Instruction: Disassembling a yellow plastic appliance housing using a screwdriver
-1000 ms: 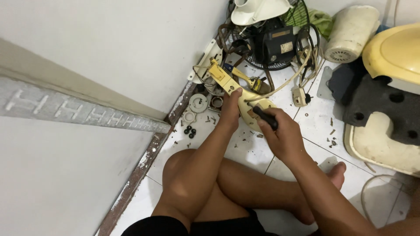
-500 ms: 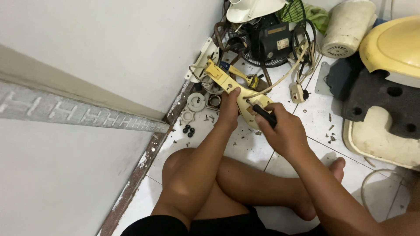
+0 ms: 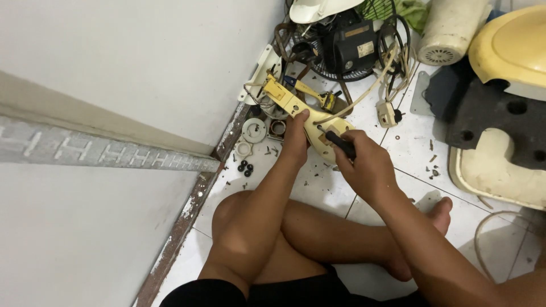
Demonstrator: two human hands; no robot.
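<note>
My left hand clamps the yellow housing. My right hand, at its 4 o'clock, grips a black-handled screwdriver, tip on it.

White tiled floor, dirty along the wall edge. Small black round parts and white rings are laid near the wall. Grit and scraps are scattered over the tiles. A white plug block with cream cable, a black motor on a wire grille, a dark moulded slab and a cream housing are rested on it.
</note>
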